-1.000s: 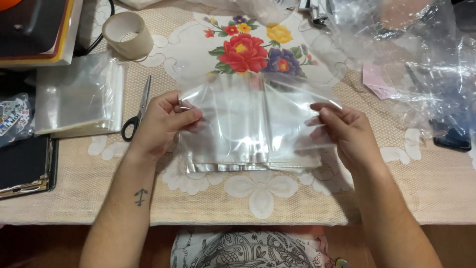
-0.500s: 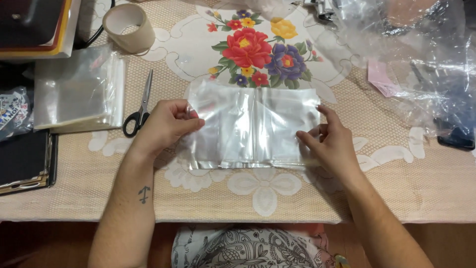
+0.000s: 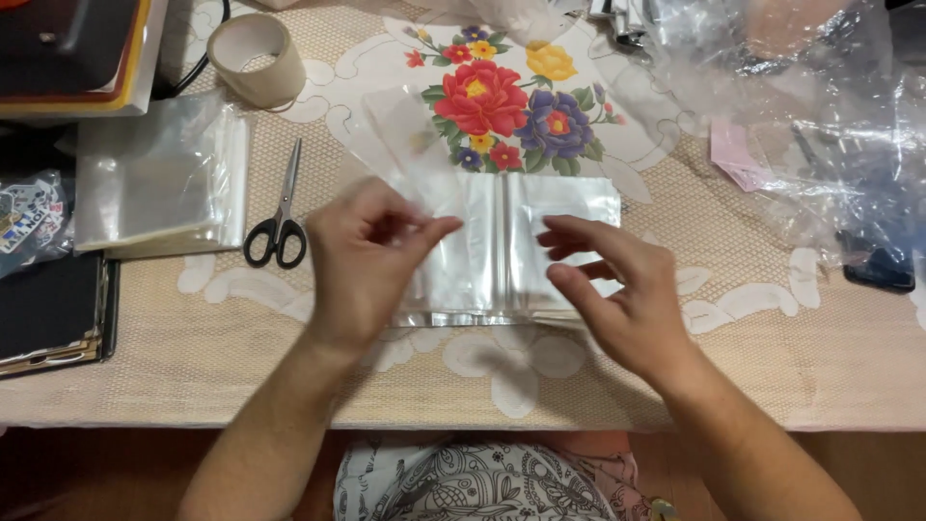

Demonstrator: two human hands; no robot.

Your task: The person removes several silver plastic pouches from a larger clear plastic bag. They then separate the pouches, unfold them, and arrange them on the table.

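Clear plastic bags (image 3: 502, 241) on tablecloth (image 3: 772, 347); left hand (image 3: 371, 260) pinches one; right hand (image 3: 617, 289) released.

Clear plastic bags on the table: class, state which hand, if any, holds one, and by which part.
The left hand pinches a thin clear plastic sheet at its near edge. The right hand hovers open over the stack of bags, gripping nothing.

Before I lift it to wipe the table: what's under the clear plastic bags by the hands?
Under the clear plastic bags lies the beige lace tablecloth, its flower print showing beyond their top edge. The left hand and right hand cover the rest.
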